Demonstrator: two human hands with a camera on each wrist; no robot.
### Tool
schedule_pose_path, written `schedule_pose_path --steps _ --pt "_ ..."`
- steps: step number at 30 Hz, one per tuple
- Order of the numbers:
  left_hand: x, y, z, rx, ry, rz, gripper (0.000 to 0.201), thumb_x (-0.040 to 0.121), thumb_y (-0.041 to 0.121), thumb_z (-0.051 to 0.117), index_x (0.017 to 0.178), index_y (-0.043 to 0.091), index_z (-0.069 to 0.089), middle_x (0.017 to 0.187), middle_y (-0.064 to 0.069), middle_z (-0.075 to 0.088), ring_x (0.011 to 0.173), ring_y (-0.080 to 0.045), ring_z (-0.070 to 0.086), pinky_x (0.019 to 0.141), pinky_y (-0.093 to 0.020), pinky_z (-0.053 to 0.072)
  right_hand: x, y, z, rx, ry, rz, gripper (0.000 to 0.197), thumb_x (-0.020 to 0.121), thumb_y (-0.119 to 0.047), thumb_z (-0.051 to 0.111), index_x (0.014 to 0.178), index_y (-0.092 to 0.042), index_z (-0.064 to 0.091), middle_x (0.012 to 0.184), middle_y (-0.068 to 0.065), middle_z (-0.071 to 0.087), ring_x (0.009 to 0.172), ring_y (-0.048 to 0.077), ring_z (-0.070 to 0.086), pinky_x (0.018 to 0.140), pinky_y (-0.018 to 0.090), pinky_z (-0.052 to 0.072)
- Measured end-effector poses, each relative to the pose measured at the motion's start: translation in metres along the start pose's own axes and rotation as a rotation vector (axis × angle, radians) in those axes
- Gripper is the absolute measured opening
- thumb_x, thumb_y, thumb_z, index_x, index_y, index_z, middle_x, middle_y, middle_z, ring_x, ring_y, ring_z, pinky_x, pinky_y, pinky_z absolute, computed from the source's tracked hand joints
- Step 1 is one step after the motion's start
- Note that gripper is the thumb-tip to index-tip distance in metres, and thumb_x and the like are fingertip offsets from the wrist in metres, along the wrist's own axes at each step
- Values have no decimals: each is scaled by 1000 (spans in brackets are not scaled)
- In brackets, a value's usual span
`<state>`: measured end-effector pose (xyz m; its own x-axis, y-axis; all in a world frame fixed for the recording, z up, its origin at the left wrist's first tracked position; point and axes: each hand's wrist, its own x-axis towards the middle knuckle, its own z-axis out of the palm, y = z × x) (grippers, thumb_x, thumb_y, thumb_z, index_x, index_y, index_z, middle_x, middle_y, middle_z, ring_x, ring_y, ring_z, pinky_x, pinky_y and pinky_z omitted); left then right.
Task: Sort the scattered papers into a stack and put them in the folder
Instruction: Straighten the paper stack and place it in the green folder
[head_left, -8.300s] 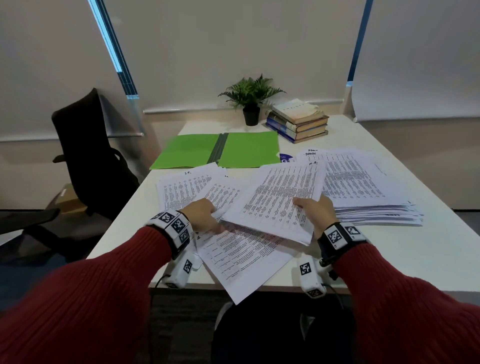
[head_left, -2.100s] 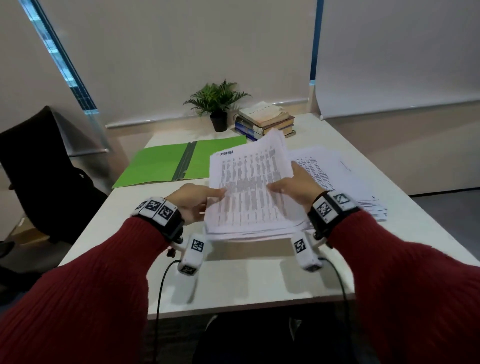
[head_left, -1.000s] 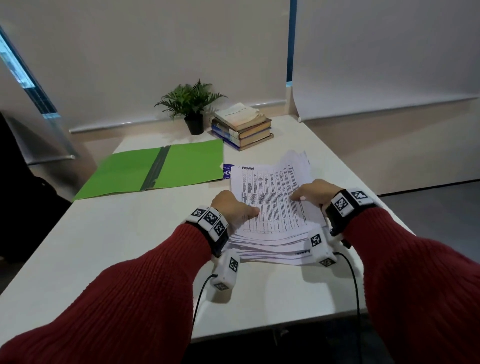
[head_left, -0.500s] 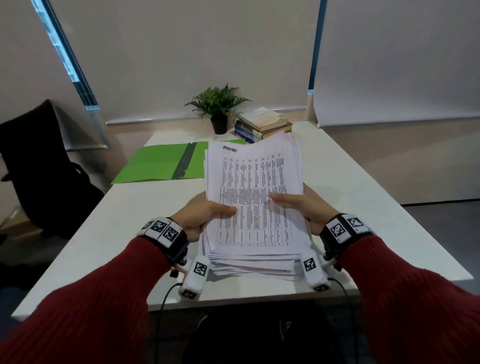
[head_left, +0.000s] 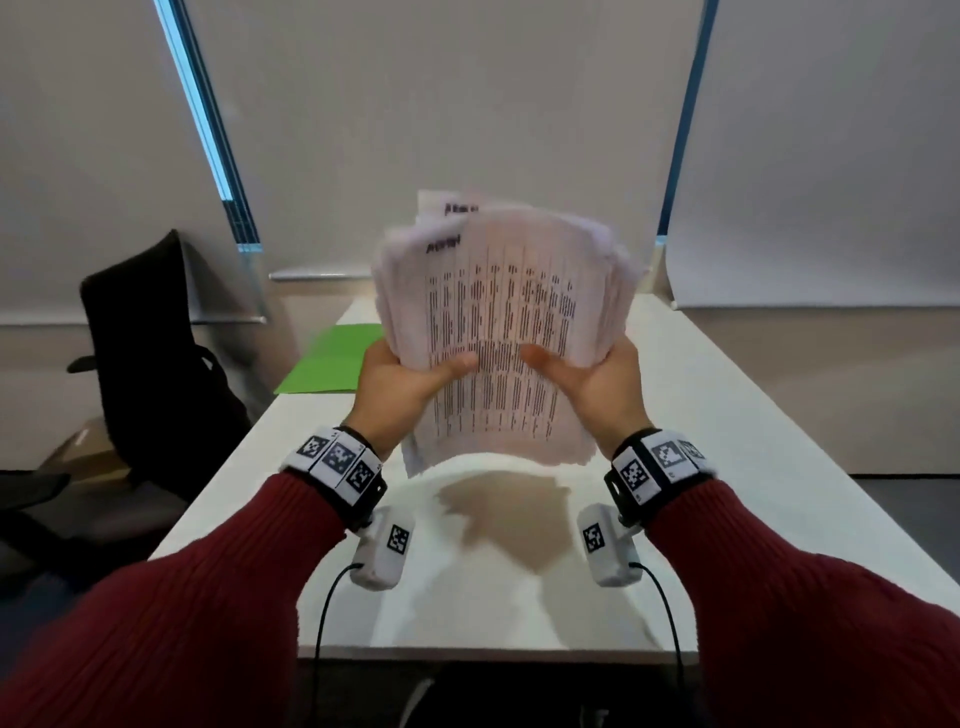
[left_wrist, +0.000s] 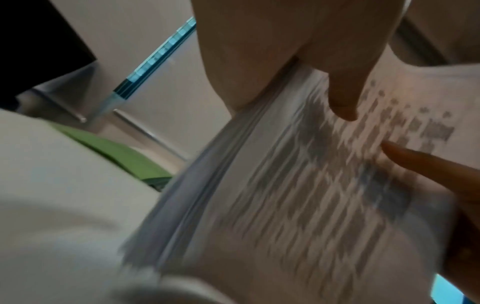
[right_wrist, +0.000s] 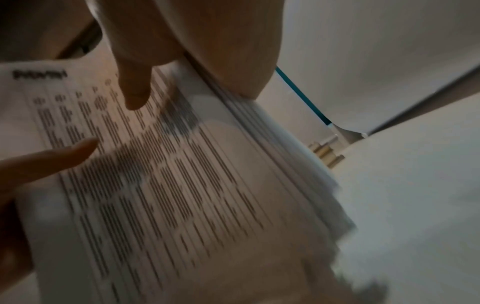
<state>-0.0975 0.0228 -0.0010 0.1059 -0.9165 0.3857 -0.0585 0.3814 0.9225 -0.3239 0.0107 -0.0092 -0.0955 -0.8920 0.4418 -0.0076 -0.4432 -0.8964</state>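
A thick stack of printed papers (head_left: 501, 332) stands nearly upright above the white table (head_left: 727, 441), its lower edge lifted off the surface. My left hand (head_left: 405, 384) grips its left side, thumb across the front sheet. My right hand (head_left: 587, 382) grips the right side the same way. The sheet edges (left_wrist: 207, 195) fan unevenly in the left wrist view, and the stack's right edge (right_wrist: 272, 164) shows in the right wrist view. The open green folder (head_left: 332, 364) lies flat behind my left hand, partly hidden by the papers.
A black office chair (head_left: 150, 364) stands left of the table. Several books (right_wrist: 327, 154) sit at the table's far end, seen only in the right wrist view. Cables hang from both wrist cameras over the near table edge (head_left: 493, 649).
Both hands have raised the stack from lying tilted on the table to nearly upright in the air. Before that they gathered the scattered sheets into one pile.
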Motion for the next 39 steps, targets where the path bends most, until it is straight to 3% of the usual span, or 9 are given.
schedule_pose_path --steps 6,9,14,19,22,26,29,34,39 --pt "-3 -36 0 52 55 -114 24 82 18 90 103 19 80 101 -1 83 95 -19 80 91 -49 64 -11 40 5 -64 20 123 45 79 -23 93 118 -12 75 105 4 82 96 19 80 86 49 66" --pt "7 -28 8 66 82 -56 21 84 20 88 104 15 80 98 -1 83 91 -18 81 85 -44 66 -2 33 9 -36 80 99 38 82 -20 90 116 -11 75 104 4 81 96 21 79 85 45 66" --pt "8 -29 8 37 67 -11 29 81 15 90 107 14 79 98 3 83 92 -13 80 77 -25 64 6 39 1 -14 39 95 57 73 -25 97 122 -13 71 108 4 81 98 16 79 79 33 66" --pt "8 -51 3 41 79 -86 28 81 13 90 107 16 77 105 -2 82 97 -18 80 89 -44 65 -10 72 -5 -148 -117 227 54 73 -2 91 122 -11 69 108 3 80 94 8 79 85 37 66" --pt "12 -47 7 -4 111 -93 17 86 10 85 100 17 78 100 -5 83 95 -26 80 90 -54 63 -11 72 -11 -146 -131 258 49 75 -2 91 120 -11 72 106 0 81 93 5 79 88 35 64" --pt "18 -31 6 -199 168 -74 22 90 1 78 112 6 75 109 -15 81 103 -34 78 94 -57 61 -13 62 -25 2 15 243 46 74 -13 94 115 -15 73 100 0 83 91 11 80 81 28 65" --pt "23 -21 6 -477 228 -75 36 94 -6 71 130 -4 67 126 -22 74 119 -41 70 102 -58 56 -15 60 -27 215 134 263 46 79 -15 91 119 -13 70 107 3 82 101 16 78 86 32 59" --pt "11 -23 30 -722 171 -220 46 97 -3 68 142 4 61 136 -22 69 126 -41 67 103 -63 53 -14 54 9 637 36 348 62 88 -5 82 144 -17 59 136 10 72 128 33 68 103 53 55" --pt "9 -24 3 -637 130 -250 50 94 -4 68 142 3 60 137 -17 70 124 -34 69 102 -53 57 -11 41 2 651 81 343 50 87 5 78 135 -8 67 130 19 74 121 40 71 103 65 52"
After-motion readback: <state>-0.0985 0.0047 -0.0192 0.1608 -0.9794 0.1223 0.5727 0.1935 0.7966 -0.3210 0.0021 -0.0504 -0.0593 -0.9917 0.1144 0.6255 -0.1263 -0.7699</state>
